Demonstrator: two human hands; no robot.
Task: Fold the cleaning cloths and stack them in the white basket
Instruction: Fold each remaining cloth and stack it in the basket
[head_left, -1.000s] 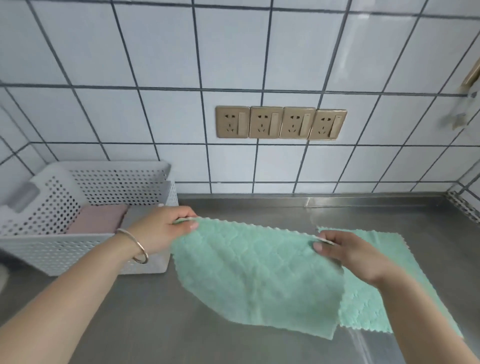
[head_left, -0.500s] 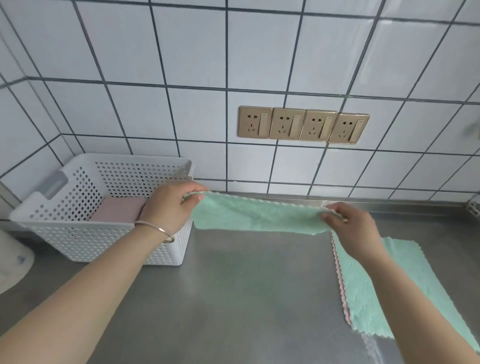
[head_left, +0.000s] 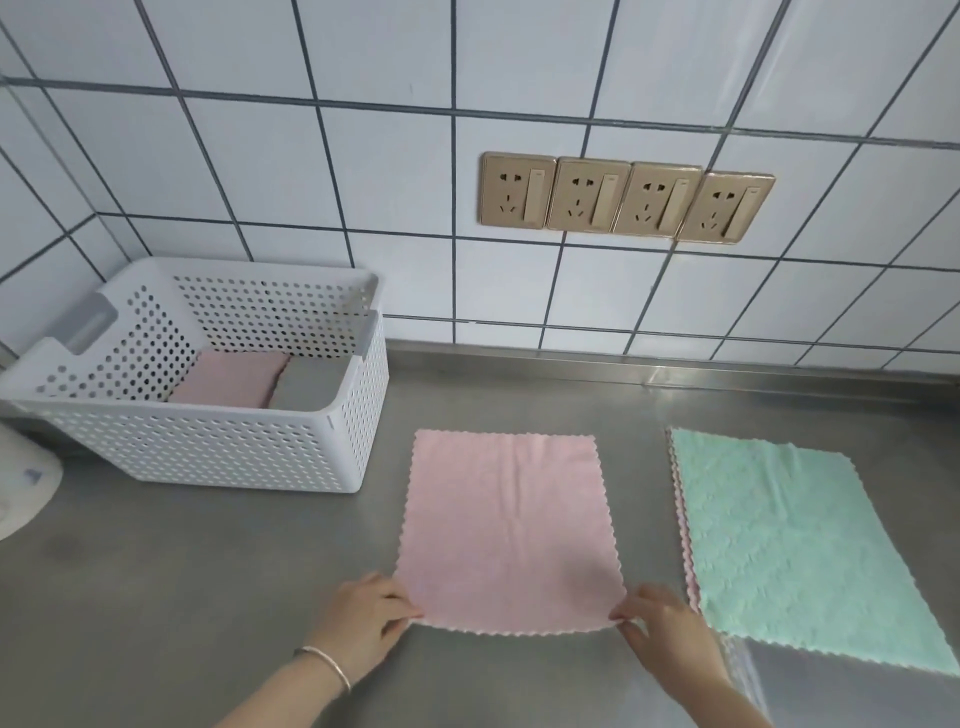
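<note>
A pink cleaning cloth (head_left: 506, 530) lies spread flat on the steel counter in front of me. My left hand (head_left: 358, 621) pinches its near left corner, and my right hand (head_left: 662, 631) pinches its near right corner. The white perforated basket (head_left: 208, 452) stands at the back left. Inside it lie a folded pink cloth (head_left: 228, 379) and a folded grey cloth (head_left: 306, 384), side by side. To the right of the spread cloth lies a flat stack of cloths (head_left: 789, 545) with a green one on top and pink edges showing beneath.
The tiled wall with a row of gold sockets (head_left: 623, 197) rises behind the counter. A white rounded object (head_left: 21, 488) sits at the left edge. A clear plastic sheet (head_left: 831, 691) lies under the near end of the stack.
The cloth I held stretched in the air, green side toward me, now lies flat with its pink side up. Both hands have come down toward me to its near corners.
</note>
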